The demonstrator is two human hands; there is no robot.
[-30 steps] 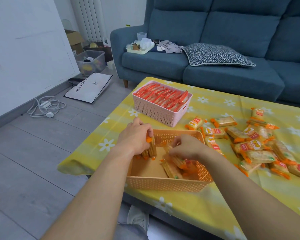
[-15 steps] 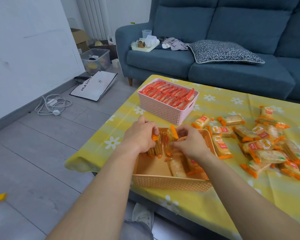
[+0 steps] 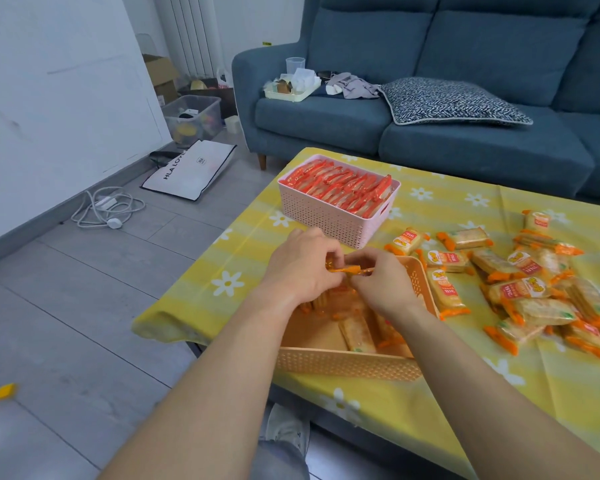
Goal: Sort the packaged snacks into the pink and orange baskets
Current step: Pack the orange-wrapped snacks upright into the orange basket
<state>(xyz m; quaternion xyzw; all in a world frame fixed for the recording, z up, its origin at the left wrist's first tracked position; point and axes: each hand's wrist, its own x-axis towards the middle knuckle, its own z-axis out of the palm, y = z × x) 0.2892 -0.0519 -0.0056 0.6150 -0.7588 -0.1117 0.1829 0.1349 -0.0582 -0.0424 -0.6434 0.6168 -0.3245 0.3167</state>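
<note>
The fingers [image 3: 321, 252] of the left hand [image 3: 302, 271] and right hand [image 3: 378, 285] pinch one orange-edged snack packet [image 3: 351, 270] between them. They hold it over the far end of the orange basket [image 3: 343, 366], where more packets stand and lie. The full pink basket [image 3: 326, 218] sits just behind. Loose packets [image 3: 534, 292] are scattered on the desk [image 3: 499, 393] to the right.

Baskets: two are sitting out, one pink basket [image 3: 326, 220] and one orange basket [image 3: 343, 367].
Hands: two are pinching one packet [image 3: 352, 270], the left hand [image 3: 302, 268] and the right hand [image 3: 381, 282].
Loose packets [image 3: 520, 292]: overlapping, uncountable.
</note>
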